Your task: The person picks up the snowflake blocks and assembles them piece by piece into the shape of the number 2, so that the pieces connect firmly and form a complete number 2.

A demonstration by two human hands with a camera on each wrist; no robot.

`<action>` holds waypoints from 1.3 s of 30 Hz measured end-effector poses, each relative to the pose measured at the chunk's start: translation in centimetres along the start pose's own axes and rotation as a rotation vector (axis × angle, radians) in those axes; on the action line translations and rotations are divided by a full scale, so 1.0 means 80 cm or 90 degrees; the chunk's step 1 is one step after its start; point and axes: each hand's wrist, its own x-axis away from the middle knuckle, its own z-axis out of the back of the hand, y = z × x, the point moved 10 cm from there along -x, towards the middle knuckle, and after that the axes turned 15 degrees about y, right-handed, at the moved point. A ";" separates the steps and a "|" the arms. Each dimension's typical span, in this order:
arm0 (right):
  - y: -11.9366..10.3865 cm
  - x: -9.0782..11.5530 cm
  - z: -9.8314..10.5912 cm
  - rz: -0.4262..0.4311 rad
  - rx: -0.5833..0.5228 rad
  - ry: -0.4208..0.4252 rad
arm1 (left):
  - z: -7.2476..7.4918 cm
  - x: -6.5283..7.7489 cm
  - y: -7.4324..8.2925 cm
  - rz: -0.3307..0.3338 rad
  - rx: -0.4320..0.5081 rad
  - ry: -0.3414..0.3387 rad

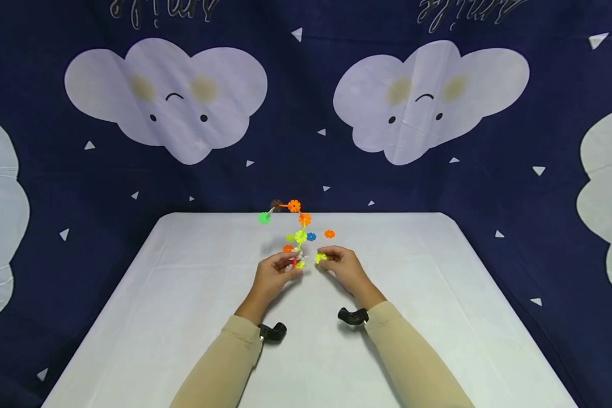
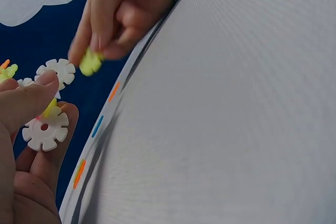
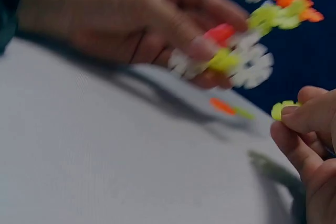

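My left hand (image 1: 274, 277) grips the lower end of a chain of notched snowflake discs, thumb and fingers closed on its white, red and yellow pieces. A white disc (image 2: 45, 127) of the chain shows close by the fingers in the left wrist view. The chain rises through a yellow-green disc (image 1: 300, 236) and two orange discs (image 1: 294, 205), then bends left to a brown disc (image 1: 276, 205) and a green disc (image 1: 264, 218). Between right thumb and fingertips, a single yellow-green snowflake disc (image 3: 284, 109) is pinched. That right hand (image 1: 348, 273) is a short gap right of the chain.
Loose discs lie on the white table (image 1: 209, 362) beyond the hands: an orange one (image 1: 329, 234), a blue one (image 1: 311, 237), and an orange one (image 1: 288, 249) near a yellow-green one (image 1: 289, 238). A dark blue cloud-print cloth (image 1: 301, 102) hangs behind the table's far edge.
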 end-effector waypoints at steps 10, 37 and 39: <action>-0.027 0.025 0.017 0.007 -0.125 0.015 | -0.005 0.004 -0.001 0.007 -0.012 -0.027; -0.011 0.035 0.004 -0.052 -0.092 -0.073 | -0.015 0.006 0.002 -0.043 -0.025 -0.079; -0.008 0.035 0.005 -0.062 -0.096 -0.073 | -0.016 0.006 0.003 -0.056 -0.036 -0.082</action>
